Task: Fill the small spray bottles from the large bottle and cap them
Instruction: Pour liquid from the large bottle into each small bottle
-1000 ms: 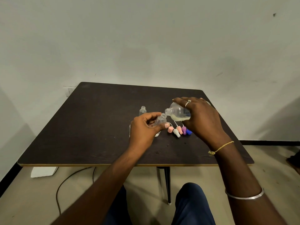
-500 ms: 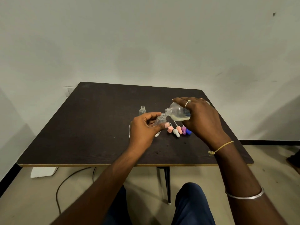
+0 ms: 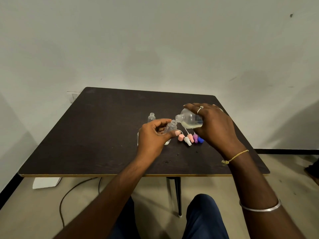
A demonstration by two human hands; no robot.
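small bottle [image 3: 170, 128] tilted, pinched in left hand [image 3: 151, 140] over table [image 3: 103, 135] centre | large bottle [image 3: 189, 118] gripped from above by right hand [image 3: 215, 128], tipped, mouth at small bottle's neck, pale liquid inside | caps [image 3: 189, 139] in a row beneath | spare bottle [image 3: 151, 117] upright behind | no visible shift since earlier frames

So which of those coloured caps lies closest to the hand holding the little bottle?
The salmon-pink cap, leftmost in the row, just beside the left hand thumb; the blue one lies farthest.
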